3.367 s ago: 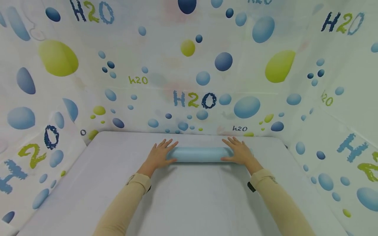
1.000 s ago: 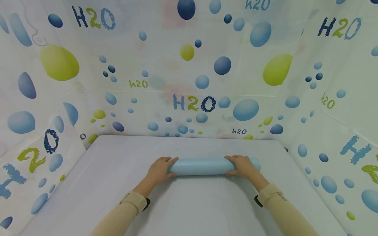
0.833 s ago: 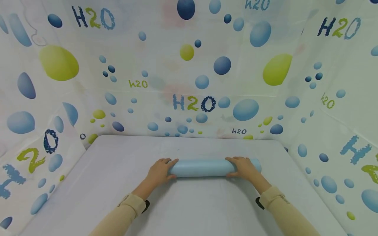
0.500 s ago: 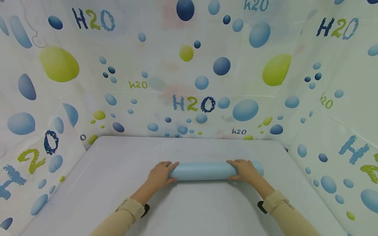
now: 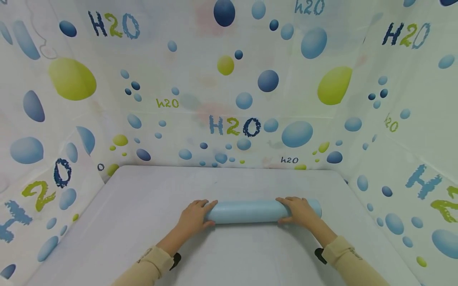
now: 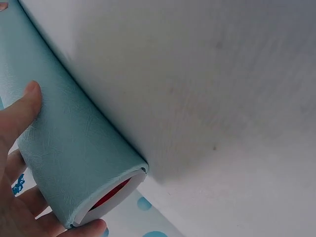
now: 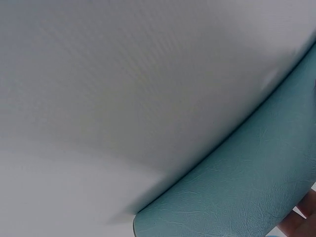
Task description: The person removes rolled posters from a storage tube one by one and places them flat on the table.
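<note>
One light-blue, crease-textured roll (image 5: 247,211) lies crosswise on a white table (image 5: 143,202), gripped near both ends. The left hand (image 5: 193,216) has its fingers curled round the left end, thumb on the near side. The right hand (image 5: 300,212) likewise clasps the roll, its thumb nearer the wearer; the right end projects beyond that hand. Left-wrist view: the end shows a white rim (image 6: 122,196) around a red interior (image 6: 109,194). Beige sleeves (image 5: 352,260) cover both forearms.

Downward head, close wrist views share the roll (image 5: 247,211).
</note>
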Demonstrator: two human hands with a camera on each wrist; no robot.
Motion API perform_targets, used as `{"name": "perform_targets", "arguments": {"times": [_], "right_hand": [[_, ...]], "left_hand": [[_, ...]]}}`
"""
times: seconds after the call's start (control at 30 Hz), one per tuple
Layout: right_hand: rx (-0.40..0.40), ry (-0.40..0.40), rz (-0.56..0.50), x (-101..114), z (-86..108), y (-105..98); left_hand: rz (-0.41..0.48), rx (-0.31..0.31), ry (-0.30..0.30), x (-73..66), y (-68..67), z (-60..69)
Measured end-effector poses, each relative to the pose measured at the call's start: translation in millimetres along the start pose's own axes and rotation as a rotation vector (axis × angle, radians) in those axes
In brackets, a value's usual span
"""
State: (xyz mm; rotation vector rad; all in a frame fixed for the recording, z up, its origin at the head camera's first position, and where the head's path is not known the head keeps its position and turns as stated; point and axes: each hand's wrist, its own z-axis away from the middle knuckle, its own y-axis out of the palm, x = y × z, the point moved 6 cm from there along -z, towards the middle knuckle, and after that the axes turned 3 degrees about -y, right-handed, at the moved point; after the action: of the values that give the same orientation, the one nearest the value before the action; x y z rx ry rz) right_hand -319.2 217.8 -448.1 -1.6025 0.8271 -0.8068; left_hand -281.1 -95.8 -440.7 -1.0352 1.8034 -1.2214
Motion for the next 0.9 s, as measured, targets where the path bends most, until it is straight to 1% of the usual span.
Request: {"name": "perform_targets", "arguments": {"times": [0.27,0.43,0.57,0.77,0.9], "right_hand": [[0.000,-0.002,0.005,4.4,6.2,-1.6],[-0.011,-0.007,-0.001,7.3,9.8,-3.1],[-0.024,-0.013,0.007,8.5,10.8,-4.4],[-0.048,-0.023,0.027,8.2,10.4,-5.0],[-0.054,-0.029,0.027,8.3,10.3,-5.2]], "left_hand": [[0.011,0.011,-0.001,-4.4,-1.4,6.1],[0.025,-0.006,0.011,-5.9,-1.4,8.2],[0.032,-0.022,0.014,-5.7,-0.5,8.1],[0.036,-0.011,0.009,-4.0,2.3,6.2],[0.040,-0.014,0.010,-2.9,3.5,5.5]]}}
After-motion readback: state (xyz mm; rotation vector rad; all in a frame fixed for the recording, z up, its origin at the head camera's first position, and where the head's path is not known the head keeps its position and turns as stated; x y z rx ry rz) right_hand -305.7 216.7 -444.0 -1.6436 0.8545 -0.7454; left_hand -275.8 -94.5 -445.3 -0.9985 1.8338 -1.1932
